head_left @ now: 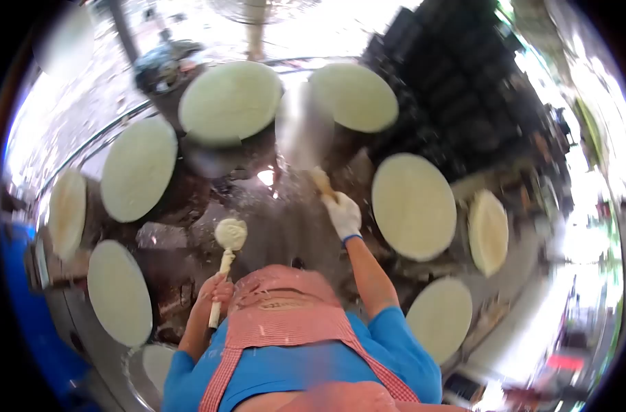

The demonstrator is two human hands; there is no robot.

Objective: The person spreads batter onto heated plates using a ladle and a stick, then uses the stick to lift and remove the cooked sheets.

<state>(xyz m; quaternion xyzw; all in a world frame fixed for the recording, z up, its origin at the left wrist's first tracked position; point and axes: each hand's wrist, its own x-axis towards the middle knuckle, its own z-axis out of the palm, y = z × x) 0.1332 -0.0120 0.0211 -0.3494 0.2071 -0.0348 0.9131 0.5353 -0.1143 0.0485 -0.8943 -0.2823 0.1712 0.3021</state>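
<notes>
My left hand [219, 291] is closed around the pale handle of a ladle [230, 235] whose round head is coated in thick cream-coloured batter. A white glove with a blue cuff covers my right hand [343, 215], which is stretched out ahead and grips a tan-handled tool [322, 182]. The far end of that tool is lost in a blur. To the right of my gloved hand lies a large pale batter round [414, 207]. Ahead of it are two more, a far right round [354, 97] and a far left round [230, 103].
More pale rounds curve around me, among them a left round [138, 169], a near-left round [119, 293] and a near-right round [440, 320]. A small bright glow [265, 178] shows at the centre. Dark stacked blocks [457, 89] rise at the back right.
</notes>
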